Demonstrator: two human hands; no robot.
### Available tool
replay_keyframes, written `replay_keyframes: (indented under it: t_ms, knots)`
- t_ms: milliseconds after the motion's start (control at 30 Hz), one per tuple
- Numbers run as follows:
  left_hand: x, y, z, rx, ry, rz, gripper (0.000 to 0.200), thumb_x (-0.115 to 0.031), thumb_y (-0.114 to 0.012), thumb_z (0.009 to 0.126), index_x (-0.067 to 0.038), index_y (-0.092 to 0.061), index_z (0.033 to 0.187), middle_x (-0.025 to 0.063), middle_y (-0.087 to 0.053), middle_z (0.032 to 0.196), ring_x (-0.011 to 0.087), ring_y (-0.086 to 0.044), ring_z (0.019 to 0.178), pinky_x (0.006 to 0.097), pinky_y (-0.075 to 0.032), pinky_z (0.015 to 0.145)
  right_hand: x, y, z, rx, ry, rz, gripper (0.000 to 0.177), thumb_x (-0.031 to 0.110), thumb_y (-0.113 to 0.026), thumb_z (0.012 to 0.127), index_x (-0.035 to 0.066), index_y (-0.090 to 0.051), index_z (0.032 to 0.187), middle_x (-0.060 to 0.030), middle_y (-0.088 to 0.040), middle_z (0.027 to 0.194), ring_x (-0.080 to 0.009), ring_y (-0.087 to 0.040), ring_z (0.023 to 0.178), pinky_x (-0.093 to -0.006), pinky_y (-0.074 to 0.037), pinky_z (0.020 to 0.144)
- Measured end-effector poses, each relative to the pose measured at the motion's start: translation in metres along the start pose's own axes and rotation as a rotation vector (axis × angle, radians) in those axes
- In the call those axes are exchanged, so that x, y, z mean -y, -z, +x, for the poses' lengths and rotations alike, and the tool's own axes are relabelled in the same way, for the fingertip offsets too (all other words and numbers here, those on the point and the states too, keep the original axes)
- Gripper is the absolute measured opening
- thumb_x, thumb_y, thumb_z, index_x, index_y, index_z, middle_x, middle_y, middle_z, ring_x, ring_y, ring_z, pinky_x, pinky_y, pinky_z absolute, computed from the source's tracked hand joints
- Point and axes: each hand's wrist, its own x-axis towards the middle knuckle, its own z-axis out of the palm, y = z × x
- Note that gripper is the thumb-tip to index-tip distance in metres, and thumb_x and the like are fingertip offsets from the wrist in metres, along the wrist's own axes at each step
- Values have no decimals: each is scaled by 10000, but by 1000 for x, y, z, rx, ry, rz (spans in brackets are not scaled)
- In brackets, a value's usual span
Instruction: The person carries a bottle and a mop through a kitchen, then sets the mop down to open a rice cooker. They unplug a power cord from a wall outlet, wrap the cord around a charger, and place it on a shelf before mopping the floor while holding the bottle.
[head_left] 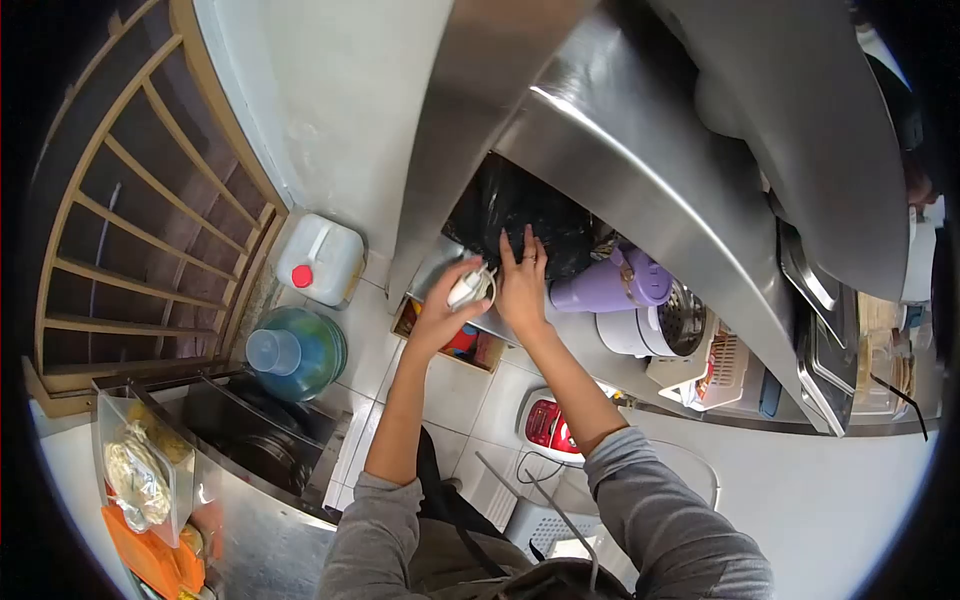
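My left hand (452,303) is closed around a small white object with a cord-like loop (470,288), above the metal shelf's edge. Beside it, my right hand (521,280) reaches forward with its fingers apart, the fingertips against a black plastic bag (545,222) in the shelf opening. Nothing shows in the right palm. A purple tumbler (612,283) with a handle lies on the shelf just right of my right hand.
A white pot (630,333) and a plastic basket (725,370) stand farther right on the shelf. A box (480,350) is below my hands. On the floor at left are a white jug (325,255) and a large blue-green bottle (310,355). A metal counter (260,535) is at lower left.
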Motion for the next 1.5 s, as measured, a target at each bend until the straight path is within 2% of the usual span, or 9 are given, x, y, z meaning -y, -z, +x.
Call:
replay_keyframes:
  t_ms: [300, 433, 667, 967, 1033, 1100, 1300, 1367, 1500]
  knots:
    - [14, -21, 66, -88, -183, 237, 482, -153, -690, 708, 15, -506, 1121, 200, -263, 1415, 263, -413, 1216, 313, -345, 965, -3, 6, -22, 55, 81, -53, 475, 29, -538, 716, 2, -491, 1187, -291, -327, 1312, -430, -347, 1202, -442, -301, 1014]
    - [41, -6, 53, -153, -217, 326, 441, -100, -708, 671, -6, -528, 1062, 192, -256, 1421, 258, -440, 1194, 323, -378, 936, -10, 53, 11, -29, -172, 47, 135, 11, -494, 732, 22, -501, 866, -208, -526, 909, -360, -540, 855, -433, -449, 766]
    - [50, -7, 44, -153, -193, 388, 418, -87, -704, 658, -23, -532, 1034, 185, -237, 1429, 307, -441, 1184, 336, -382, 933, -98, -4, 75, 77, -291, -681, 398, 213, -480, 813, 7, -571, 1142, -214, -501, 1221, -319, -471, 1155, -413, -334, 979]
    - [51, -5, 37, -175, -110, 337, 422, -47, -715, 648, -26, -528, 1025, 184, -210, 1439, 273, -406, 1221, 329, -348, 968, -110, -25, 84, 869, -429, -632, 343, 194, -488, 807, 30, -622, 1076, -142, -555, 1186, -297, -479, 1163, -515, -232, 1009]
    - [51, -3, 37, -171, -90, 382, 425, -45, -715, 645, -33, -530, 1027, 185, -215, 1437, 277, -397, 1229, 328, -348, 971, -57, 21, 79, 766, -494, -551, 466, 236, -350, 908, 83, -336, 1348, -128, -279, 1416, -269, -227, 1321, -386, -186, 1073]
    - [53, -2, 36, -158, -115, 421, 426, -47, -714, 642, -41, -531, 1027, 184, -216, 1436, 286, -391, 1235, 327, -348, 972, -61, 15, 71, 475, -459, -544, 341, 175, -500, 808, 7, -572, 1095, -189, -582, 1114, -291, -530, 1098, -417, -396, 939]
    - [59, 1, 37, -156, -128, 460, 417, -51, -711, 641, -43, -529, 1016, 182, -218, 1435, 294, -398, 1228, 325, -363, 962, -121, -14, 71, 860, -420, -565, 276, 155, -516, 794, 11, -633, 999, -175, -600, 1078, -287, -590, 1004, -375, -493, 827]
    - [58, -1, 37, -150, -108, 411, 419, -52, -715, 635, -44, -532, 1011, 178, -217, 1435, 297, -405, 1221, 327, -371, 957, -124, -10, 63, 210, -214, -417, 251, 142, -508, 794, 19, -658, 953, -162, -604, 1066, -279, -595, 993, -381, -496, 821]
    - [60, 0, 38, -164, -135, 444, 421, -52, -717, 631, -42, -533, 1010, 174, -214, 1437, 297, -408, 1219, 330, -374, 956, -123, 12, 71, 434, -97, -570, 260, 105, -528, 771, 6, -644, 982, -176, -598, 1066, -291, -595, 984, -390, -497, 812]
